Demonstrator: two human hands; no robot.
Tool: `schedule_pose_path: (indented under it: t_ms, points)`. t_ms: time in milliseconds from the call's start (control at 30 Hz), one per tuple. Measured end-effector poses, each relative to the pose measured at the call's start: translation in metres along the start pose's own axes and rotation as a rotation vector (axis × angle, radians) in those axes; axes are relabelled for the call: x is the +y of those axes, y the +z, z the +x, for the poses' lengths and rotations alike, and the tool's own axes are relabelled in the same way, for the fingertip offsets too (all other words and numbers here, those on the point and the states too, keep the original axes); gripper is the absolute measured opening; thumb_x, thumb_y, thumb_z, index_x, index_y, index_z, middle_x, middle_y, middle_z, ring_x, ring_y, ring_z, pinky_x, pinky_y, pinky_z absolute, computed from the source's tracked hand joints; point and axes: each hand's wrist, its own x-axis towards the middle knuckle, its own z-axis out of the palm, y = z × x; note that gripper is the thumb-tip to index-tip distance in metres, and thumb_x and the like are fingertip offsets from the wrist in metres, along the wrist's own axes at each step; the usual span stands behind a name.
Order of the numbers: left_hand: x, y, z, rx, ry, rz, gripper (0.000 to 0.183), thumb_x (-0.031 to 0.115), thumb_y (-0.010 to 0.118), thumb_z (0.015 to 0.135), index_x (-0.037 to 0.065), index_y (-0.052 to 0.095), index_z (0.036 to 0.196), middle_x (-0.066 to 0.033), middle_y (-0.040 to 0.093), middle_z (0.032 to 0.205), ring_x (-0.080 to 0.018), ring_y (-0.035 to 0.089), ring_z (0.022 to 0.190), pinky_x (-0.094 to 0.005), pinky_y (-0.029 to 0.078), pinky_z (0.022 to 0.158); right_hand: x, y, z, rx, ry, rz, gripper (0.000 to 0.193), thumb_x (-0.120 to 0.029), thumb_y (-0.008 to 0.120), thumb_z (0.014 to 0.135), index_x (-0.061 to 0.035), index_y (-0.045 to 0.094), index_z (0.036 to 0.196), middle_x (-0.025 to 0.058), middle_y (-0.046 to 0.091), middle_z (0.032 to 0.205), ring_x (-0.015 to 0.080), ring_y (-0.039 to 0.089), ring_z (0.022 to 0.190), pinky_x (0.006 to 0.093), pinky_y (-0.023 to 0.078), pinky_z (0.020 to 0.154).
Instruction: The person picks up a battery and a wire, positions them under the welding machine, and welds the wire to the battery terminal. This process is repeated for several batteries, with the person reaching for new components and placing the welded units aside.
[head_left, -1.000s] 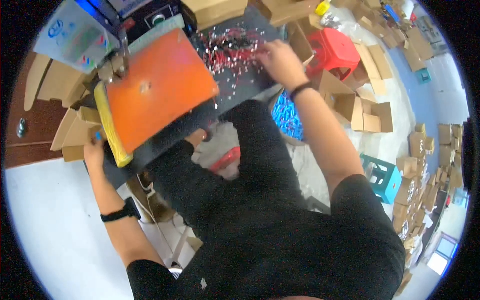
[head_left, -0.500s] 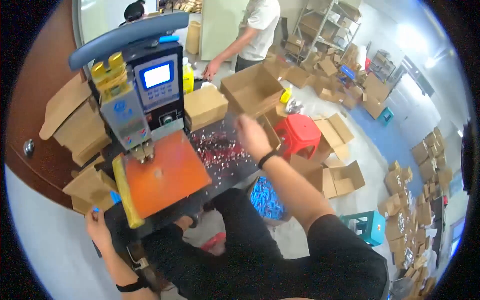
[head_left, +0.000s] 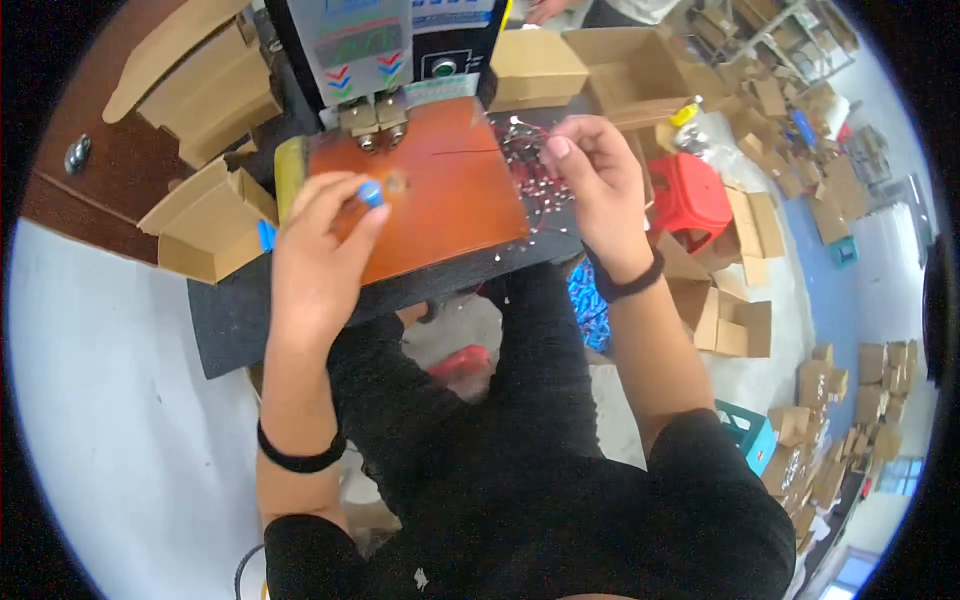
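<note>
My left hand (head_left: 315, 235) pinches a small blue cylindrical battery (head_left: 371, 192) between thumb and fingertips. It is over the left part of the orange work board (head_left: 450, 215), below the paired metal electrodes (head_left: 372, 130) of a spot welding machine (head_left: 365, 45). My right hand (head_left: 600, 185) is closed in a pinch at the board's right edge. Thin wire leads (head_left: 470, 152) reach leftward from its fingertips over the board, and a small white connector shows beside them. Under and beside this hand lies a pile of red and black leads with white ends (head_left: 540, 190).
A cardboard box (head_left: 210, 225) stands left of the board, a blue piece by its edge. More cartons (head_left: 640, 75) stand behind the leads. Right of the black bench (head_left: 235, 320) are a red stool (head_left: 690, 195) and many blue batteries (head_left: 588, 310) beside my leg. Another person's hand (head_left: 545, 10) shows at the top.
My left hand has come from the bench's left edge to over the board with the blue battery. My right hand has drawn nearer, now with leads in its fingers. The view has tilted down.
</note>
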Motion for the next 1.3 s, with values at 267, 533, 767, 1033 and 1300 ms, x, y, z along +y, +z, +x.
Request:
schedule_pose_path:
  t_ms: [267,533,767,1033,1300]
  points:
    - [-0.031,0.044,0.017,-0.010,-0.165,-0.113,0.027,0.008,0.068,0.083,-0.001,0.064,0.109,-0.0111,0.063,0.090,-0.0176,0.062,0.079,-0.0293,0.049,0.072,0.050,0.024,-0.002,0.084,-0.093,0.300,0.013,-0.001,0.060,0.090,-0.0005,0.054,0.102,0.0044,0.062,0.088,0.0099,0.058,0.080,0.0225,0.047,0.073]
    - [-0.038,0.046,0.023,0.100,-0.219,-0.018,0.030,0.010,0.071,0.083,-0.003,0.065,0.110,-0.0041,0.063,0.087,-0.0088,0.054,0.074,-0.0232,0.045,0.070,0.067,0.031,0.000,0.104,-0.104,0.284,0.017,0.001,0.062,0.089,0.0010,0.053,0.102,0.0069,0.062,0.090,0.0126,0.061,0.081,0.0242,0.049,0.074]
    - [-0.033,0.044,0.025,0.108,-0.167,0.076,0.027,0.008,0.071,0.080,-0.004,0.065,0.103,-0.0151,0.063,0.086,-0.0206,0.061,0.071,-0.0308,0.049,0.067,0.070,0.035,0.002,0.081,-0.160,0.197,0.016,0.001,0.063,0.088,0.0013,0.053,0.101,0.0074,0.062,0.089,0.0131,0.061,0.081,0.0245,0.049,0.075]
    - [-0.040,0.043,0.024,0.096,-0.209,0.078,0.038,0.021,0.074,0.082,-0.001,0.065,0.112,-0.0035,0.064,0.081,-0.0087,0.053,0.071,-0.0232,0.045,0.068,0.072,0.033,0.001,0.040,-0.191,0.137,0.016,0.001,0.064,0.088,0.0015,0.054,0.100,0.0073,0.062,0.089,0.0128,0.061,0.080,0.0240,0.049,0.073]
    - [-0.038,0.043,0.023,0.089,-0.162,0.059,0.035,0.020,0.073,0.082,0.000,0.066,0.110,-0.0036,0.066,0.083,-0.0097,0.056,0.072,-0.0230,0.045,0.070,0.069,0.029,-0.001,0.018,-0.179,0.057,0.012,0.000,0.059,0.089,0.0005,0.052,0.099,0.0111,0.062,0.091,0.0154,0.059,0.080,0.0268,0.048,0.076]
